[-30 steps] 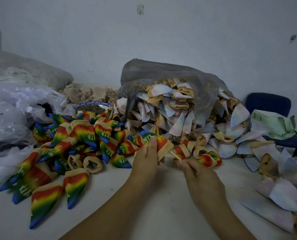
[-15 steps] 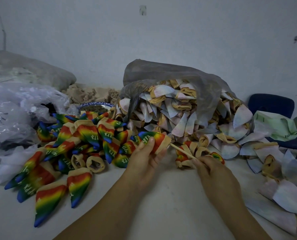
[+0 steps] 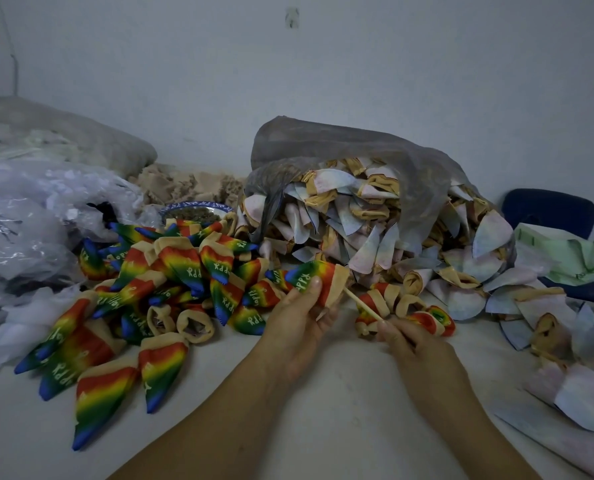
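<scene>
Left hand (image 3: 299, 327) grips a rainbow cone (image 3: 318, 280), thumb pressed across its printed face and fingers curled underneath. Right hand (image 3: 413, 348) pinches a thin wooden stick (image 3: 362, 305) between thumb and fingertips.

White lettering on the held cone reads "APPY" beside the thumb; its first letter is too blurred to read. The cone's long axis runs from about ten o'clock to four o'clock: the blue tip points to ten, and the tan cuffed mouth faces four. The stick follows nearly the same line, its far end at the cuff and its near end in the right hand at four o'clock.

Both are held just above the white table (image 3: 288, 427), near the middle of the view. At nine o'clock from the left hand lies a heap of rainbow cones (image 3: 184, 271), several showing "PPY" or "HAPPY". At twelve to one o'clock a grey plastic bag (image 3: 323, 143) spills pale cones (image 3: 351, 223). A few rolled rainbow pieces (image 3: 406, 304) sit at twelve o'clock from the right hand.
</scene>
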Demonstrator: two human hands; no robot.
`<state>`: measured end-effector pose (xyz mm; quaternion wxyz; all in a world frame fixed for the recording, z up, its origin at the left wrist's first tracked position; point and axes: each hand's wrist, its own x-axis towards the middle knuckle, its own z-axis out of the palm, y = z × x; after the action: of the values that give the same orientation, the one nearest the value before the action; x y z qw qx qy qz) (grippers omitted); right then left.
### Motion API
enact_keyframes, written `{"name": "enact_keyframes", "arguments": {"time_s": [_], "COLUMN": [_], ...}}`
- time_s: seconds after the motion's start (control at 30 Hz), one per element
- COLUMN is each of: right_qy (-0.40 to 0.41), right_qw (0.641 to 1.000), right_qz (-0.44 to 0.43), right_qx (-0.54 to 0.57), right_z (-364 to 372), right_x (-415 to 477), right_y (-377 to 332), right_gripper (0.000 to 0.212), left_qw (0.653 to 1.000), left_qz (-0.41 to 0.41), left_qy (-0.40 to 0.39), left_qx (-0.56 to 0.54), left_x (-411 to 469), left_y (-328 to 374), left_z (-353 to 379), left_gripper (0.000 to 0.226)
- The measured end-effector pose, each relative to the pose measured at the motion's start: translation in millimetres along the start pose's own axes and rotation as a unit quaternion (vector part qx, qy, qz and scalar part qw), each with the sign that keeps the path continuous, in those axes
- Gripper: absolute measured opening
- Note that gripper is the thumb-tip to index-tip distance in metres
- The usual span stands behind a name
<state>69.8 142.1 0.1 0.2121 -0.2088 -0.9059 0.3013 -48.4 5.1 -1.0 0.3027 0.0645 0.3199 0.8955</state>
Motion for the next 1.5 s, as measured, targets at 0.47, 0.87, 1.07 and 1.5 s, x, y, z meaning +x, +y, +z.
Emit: {"name": "enact_keyframes", "arguments": {"time_s": [0.47,0.87,1.07,1.5], "right_qy": [0.035,0.034,-0.045,0.046], "right_qw": [0.992,0.996,0.965,0.998], "right_qz": [-0.079,0.035,0.144,0.040], "right_qx": [-0.097,-0.068,0.213,-0.007], "right_z": [-12.9,5.1,18.5,7.8], "right_x": [1.9,-12.1,-18.7,-5.0], "right_y": [-1.0,-16.1,-24.9,0.0], "right_gripper": [0.030,0.033,0.043,0.034], "left_qw": [0.976,0.815,0.817,0.852], "left_qz": [0.051,0.185,0.202,0.160], "left_qy": [0.002,0.040,0.028,-0.018], "left_qx": [0.214,0.547,0.540,0.498], "left_x": [-3.0,-7.3,-3.1,-1.1], "left_y": [-6.5,-14.4,-17.6,-28.1], "left_z": [1.4,14.0,11.2,-0.3], "left_gripper": [0.026,0.058,0.054,0.026]}}
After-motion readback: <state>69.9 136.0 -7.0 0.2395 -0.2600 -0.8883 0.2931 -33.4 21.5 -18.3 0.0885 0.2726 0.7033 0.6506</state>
